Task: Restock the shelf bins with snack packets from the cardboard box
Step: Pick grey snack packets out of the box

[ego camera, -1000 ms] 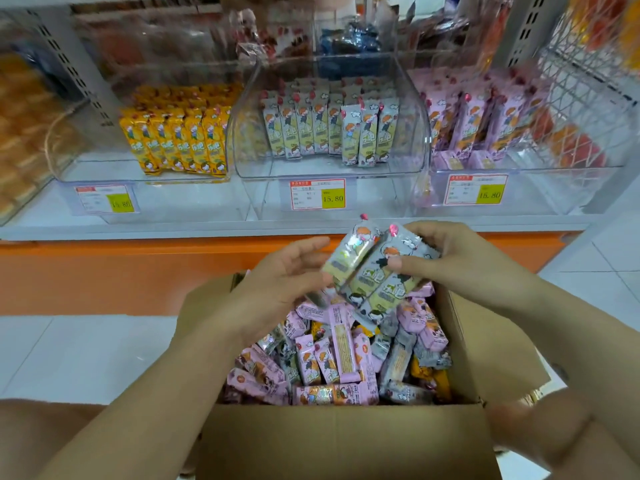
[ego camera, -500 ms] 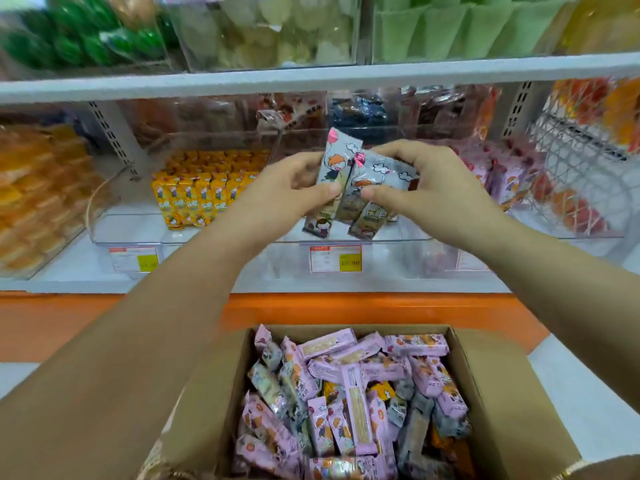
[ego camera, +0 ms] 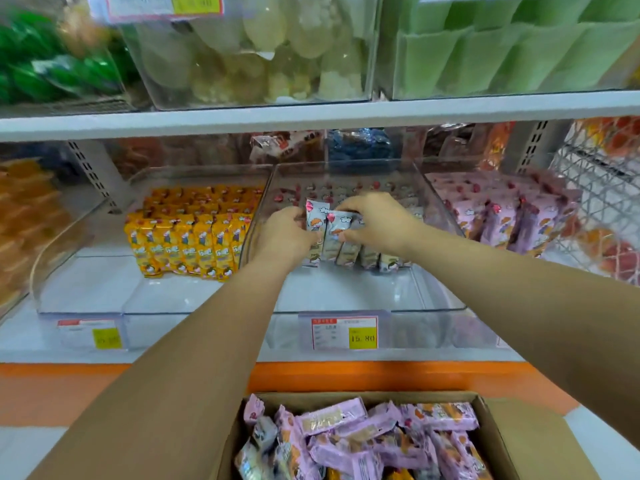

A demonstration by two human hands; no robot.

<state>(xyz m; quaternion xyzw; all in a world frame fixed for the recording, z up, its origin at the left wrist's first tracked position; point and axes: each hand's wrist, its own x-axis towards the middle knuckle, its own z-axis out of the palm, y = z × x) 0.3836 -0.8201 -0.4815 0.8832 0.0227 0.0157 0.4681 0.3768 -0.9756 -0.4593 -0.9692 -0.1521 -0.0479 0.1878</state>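
Both my hands are inside the clear middle shelf bin (ego camera: 446,299). My left hand (ego camera: 284,233) and my right hand (ego camera: 374,220) together grip a small bunch of grey snack packets (ego camera: 329,230), held upright against the row of like packets standing in that bin. The open cardboard box (ego camera: 540,445) sits at the bottom of the view, holding several pink and grey snack packets (ego camera: 356,441).
A bin of yellow packets (ego camera: 187,237) stands to the left and a bin of pink packets (ego camera: 502,216) to the right. A price tag (ego camera: 343,330) hangs on the shelf front. An upper shelf (ego camera: 311,116) carries more bins. A wire basket (ego camera: 602,188) is at far right.
Both hands lifted the bunch of grey packets out of the box, carried it up and forward, and lowered it into the middle bin. The view tilted up toward the shelves.
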